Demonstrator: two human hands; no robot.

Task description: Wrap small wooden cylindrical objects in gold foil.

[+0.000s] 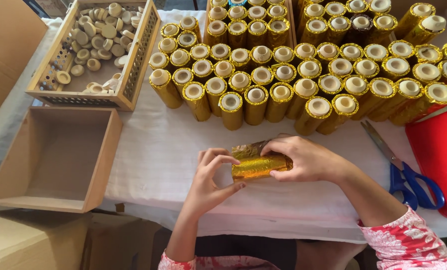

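Note:
A gold-foil-wrapped tube (259, 165) lies on its side just above the white cloth (158, 150), held between both hands. My right hand (306, 159) grips its right part from above, fingers over the crinkled foil. My left hand (209, 181) pinches the tube's left end with fingertips and thumb. Behind them stand many upright gold-wrapped tubes (283, 75) with cream plugs in their tops, packed in rows.
A perforated wooden tray (133, 75) of loose cream plugs sits at the back left. An empty wooden box (106, 165) is in front of it. Blue-handled scissors (403, 175) lie to the right, beside a red plastic container (438, 155). Cardboard boxes (28, 240) stand below left.

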